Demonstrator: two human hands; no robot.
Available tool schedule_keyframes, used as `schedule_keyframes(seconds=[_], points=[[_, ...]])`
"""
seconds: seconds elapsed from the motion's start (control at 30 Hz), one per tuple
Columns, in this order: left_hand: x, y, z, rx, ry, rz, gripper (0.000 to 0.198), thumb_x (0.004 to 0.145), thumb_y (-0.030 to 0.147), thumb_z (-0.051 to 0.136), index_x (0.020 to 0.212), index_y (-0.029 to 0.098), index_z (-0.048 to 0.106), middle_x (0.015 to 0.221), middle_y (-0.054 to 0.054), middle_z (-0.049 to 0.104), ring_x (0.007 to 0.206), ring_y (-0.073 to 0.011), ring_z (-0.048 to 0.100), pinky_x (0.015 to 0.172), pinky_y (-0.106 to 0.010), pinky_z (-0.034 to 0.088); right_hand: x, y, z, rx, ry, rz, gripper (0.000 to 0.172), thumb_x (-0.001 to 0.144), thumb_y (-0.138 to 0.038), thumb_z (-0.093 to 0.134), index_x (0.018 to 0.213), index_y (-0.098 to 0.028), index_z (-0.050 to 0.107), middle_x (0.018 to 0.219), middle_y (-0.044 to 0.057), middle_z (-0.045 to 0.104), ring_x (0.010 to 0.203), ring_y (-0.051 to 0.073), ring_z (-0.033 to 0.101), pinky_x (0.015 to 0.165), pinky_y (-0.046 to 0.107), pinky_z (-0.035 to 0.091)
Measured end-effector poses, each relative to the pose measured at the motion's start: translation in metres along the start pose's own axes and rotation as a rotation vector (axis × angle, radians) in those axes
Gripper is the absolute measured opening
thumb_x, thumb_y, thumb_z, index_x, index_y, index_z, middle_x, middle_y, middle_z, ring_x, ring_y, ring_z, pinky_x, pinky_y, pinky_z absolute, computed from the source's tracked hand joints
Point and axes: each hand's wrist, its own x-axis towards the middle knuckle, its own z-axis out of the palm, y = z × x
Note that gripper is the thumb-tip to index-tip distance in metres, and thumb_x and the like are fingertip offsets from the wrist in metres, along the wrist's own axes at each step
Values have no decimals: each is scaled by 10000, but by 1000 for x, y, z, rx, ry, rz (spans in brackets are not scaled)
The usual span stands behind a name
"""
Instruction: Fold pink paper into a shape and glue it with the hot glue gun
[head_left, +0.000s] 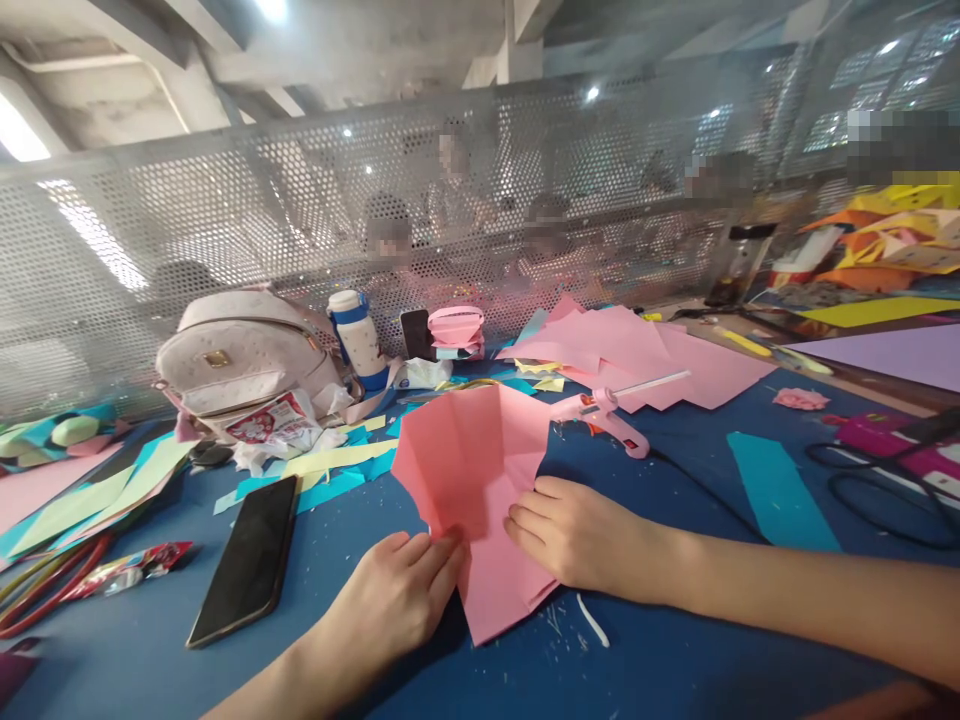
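Observation:
A folded sheet of pink paper (499, 560) stands partly upright in front of me, its creased upper part flaring open and its lower part reaching toward the table's near side. My left hand (409, 580) grips its left edge, fingers bent over the paper and thumb hidden. On the right side, my right hand (559, 530) presses curled fingers against the paper, closed on that edge. Just beyond the right hand lies a pink glue gun (611, 425) with a clear glue stick in its back and a black cord. A short white strip (592, 620) rests near the paper's lower corner.
A black phone (247, 560) lies to the left, near paper scraps (330, 465). Farther back are a pale backpack (240, 350), a bottle (358, 335) and stacked pink sheets (630, 350). A blue paper strip (780, 490) and cables lie right. A perforated metal screen (285, 220) stands behind.

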Motion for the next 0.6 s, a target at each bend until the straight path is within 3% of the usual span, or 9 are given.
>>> schedule_keyframes(seconds=[0.13, 0.23, 0.37, 0.47, 0.6], points=[[6, 4, -2, -85, -147, -56, 411, 886, 51, 351, 1250, 53, 542, 1229, -183, 653, 615, -190, 660, 464, -314, 490, 4, 4, 0, 124, -52, -2, 205, 881, -41, 460, 858, -146, 635, 774, 46, 611, 710, 180, 501, 637, 317, 372], [7, 5, -6, -171, -173, -92, 405, 886, 89, 366, 1263, 68, 512, 1220, -173, 655, 574, -193, 647, 456, -335, 484, 5, 9, 3, 277, -49, 23, 163, 838, -88, 502, 909, -140, 639, 836, 59, 632, 763, 188, 512, 680, 310, 402], [6, 3, -4, -276, -75, -149, 415, 881, 114, 376, 1290, 84, 439, 951, -116, 720, 559, -205, 635, 437, -327, 440, 2, 13, 11, 366, 9, 68, 204, 828, -77, 477, 920, -147, 645, 819, 62, 646, 760, 191, 527, 679, 308, 410], [3, 3, 0, -300, 35, -193, 463, 842, 64, 352, 1304, 78, 384, 683, -40, 662, 475, -183, 579, 411, -295, 380, 1, 11, 15, 373, 58, 100, 238, 876, -83, 431, 973, -146, 639, 790, 63, 652, 736, 187, 544, 656, 308, 407], [-5, 5, 2, -235, 139, -245, 427, 877, 95, 373, 1304, 99, 388, 570, 13, 593, 407, -154, 520, 396, -274, 324, -2, 6, 21, 366, 140, 186, 272, 957, -114, 362, 1067, -137, 610, 753, 45, 649, 670, 164, 567, 613, 292, 410]])
